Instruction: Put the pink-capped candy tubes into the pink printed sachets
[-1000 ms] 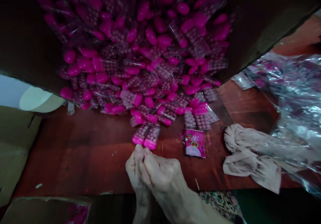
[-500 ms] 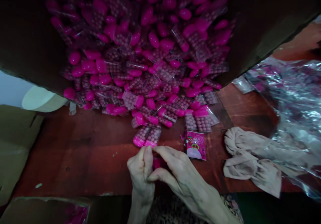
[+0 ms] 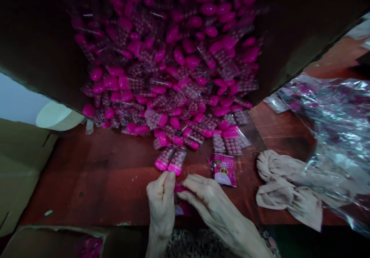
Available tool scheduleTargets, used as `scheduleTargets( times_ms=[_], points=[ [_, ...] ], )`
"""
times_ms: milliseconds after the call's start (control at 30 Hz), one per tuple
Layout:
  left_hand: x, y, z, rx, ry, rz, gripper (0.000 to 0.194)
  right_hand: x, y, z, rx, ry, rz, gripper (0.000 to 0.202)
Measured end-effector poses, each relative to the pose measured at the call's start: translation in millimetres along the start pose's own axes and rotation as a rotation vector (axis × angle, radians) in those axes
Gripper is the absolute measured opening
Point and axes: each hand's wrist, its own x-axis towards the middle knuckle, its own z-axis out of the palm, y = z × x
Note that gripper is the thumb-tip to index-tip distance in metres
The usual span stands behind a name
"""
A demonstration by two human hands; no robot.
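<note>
Near the table's front edge, my left hand (image 3: 161,196) is closed, its thumb pressed on the curled fingers. My right hand (image 3: 208,200) is beside it, fingers and thumb pinched together. Between them is a pink printed packet (image 3: 182,208), partly hidden by the fingers; both hands grip it. Just beyond lie two clear containers of small pale balls with pink caps (image 3: 177,161). To the right of my right hand lies another pink printed packet (image 3: 224,169), with a second edge showing under it.
A large dark open box (image 3: 289,30) faces me, its heap of pink-capped containers (image 3: 185,88) spilling onto the red table (image 3: 95,177). At right are a beige cloth (image 3: 286,188) and clear plastic bags (image 3: 338,130). A white round container (image 3: 59,116) and cardboard (image 3: 23,165) stand left.
My right hand has drawn slightly away from my left, and more of the pink packet shows between them. The view has shifted a little.
</note>
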Motion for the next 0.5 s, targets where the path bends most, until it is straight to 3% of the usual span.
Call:
scheduleTargets(
  times_ms=[200, 333, 500],
  points=[
    [2.6, 0.9, -4.8, -0.522, -0.068, -0.232, 0.043, 13.6, -9.1, -10.7, 0.158, -0.043, 0.280, 0.024],
    [4.4, -0.4, -4.4, -0.509, -0.207, -0.298, 0.025, 14.1, -3.5, -11.3, 0.298, 0.028, 0.386, 0.030],
    [4.6, -2.8, 1.2, -0.480, -0.134, -0.356, 0.014, 14.1, 2.5, -7.2, 0.347, 0.061, 0.431, 0.029]
  ],
)
